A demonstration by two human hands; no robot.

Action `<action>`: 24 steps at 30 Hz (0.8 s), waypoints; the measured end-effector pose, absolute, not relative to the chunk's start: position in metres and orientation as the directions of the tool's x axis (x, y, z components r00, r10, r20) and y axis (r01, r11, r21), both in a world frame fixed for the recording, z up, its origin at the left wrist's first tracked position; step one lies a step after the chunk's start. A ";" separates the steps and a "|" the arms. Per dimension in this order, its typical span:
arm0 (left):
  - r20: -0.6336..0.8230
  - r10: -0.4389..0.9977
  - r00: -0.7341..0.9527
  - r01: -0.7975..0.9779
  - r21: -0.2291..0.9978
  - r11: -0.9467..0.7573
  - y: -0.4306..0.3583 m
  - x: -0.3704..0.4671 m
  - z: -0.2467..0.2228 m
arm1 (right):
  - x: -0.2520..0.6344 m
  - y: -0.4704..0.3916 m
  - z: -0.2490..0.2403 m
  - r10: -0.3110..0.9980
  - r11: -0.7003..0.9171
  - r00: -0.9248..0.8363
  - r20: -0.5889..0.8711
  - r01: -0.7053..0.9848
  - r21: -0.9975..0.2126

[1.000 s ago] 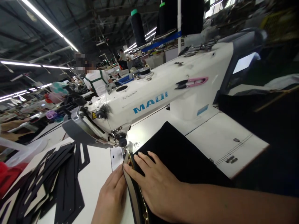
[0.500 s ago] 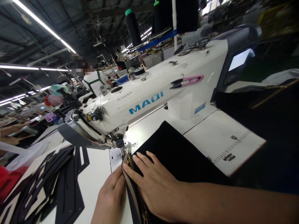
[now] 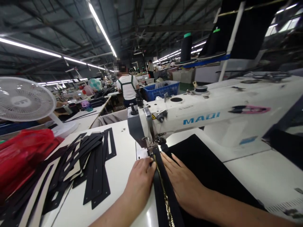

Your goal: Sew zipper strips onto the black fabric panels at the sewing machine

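Left hand [image 3: 139, 178] pinched zipper strip [image 3: 166, 201], right hand [image 3: 186, 183] lay fingers-loose on black fabric [image 3: 208, 162]; sewing machine head [image 3: 136, 129] sat around 12 o'clock.

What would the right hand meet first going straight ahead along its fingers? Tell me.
The right hand would probably meet the sewing machine's presser-foot assembly, just beyond its fingertips; depth is unclear.

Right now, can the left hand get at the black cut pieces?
Likely yes: the left hand would have to leave the zipper, but only white tabletop shows between it and the black cut pieces.
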State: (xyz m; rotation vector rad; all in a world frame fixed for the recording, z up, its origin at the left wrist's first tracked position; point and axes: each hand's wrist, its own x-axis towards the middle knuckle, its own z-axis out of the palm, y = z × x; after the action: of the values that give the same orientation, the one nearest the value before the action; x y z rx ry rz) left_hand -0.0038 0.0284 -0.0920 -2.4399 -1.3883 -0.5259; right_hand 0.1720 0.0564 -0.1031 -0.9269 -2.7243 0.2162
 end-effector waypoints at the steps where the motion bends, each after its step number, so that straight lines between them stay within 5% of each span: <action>1: 0.446 0.761 0.471 0.864 -0.059 -0.500 0.031 -0.004 -0.093 | 0.171 0.059 -0.105 0.603 0.797 -0.770 0.206 0.572 -0.194; 24: 0.423 0.802 0.423 0.862 0.085 -0.499 0.031 -0.003 -0.105 | 0.167 0.061 -0.096 0.557 0.830 -0.808 0.189 0.550 -0.096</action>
State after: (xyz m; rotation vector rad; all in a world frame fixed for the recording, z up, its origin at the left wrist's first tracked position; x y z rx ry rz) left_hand -0.0028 0.0311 -0.1046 -2.5244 -1.4871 -0.6278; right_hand 0.1670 0.0610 -0.0960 -0.8580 -2.8019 0.0544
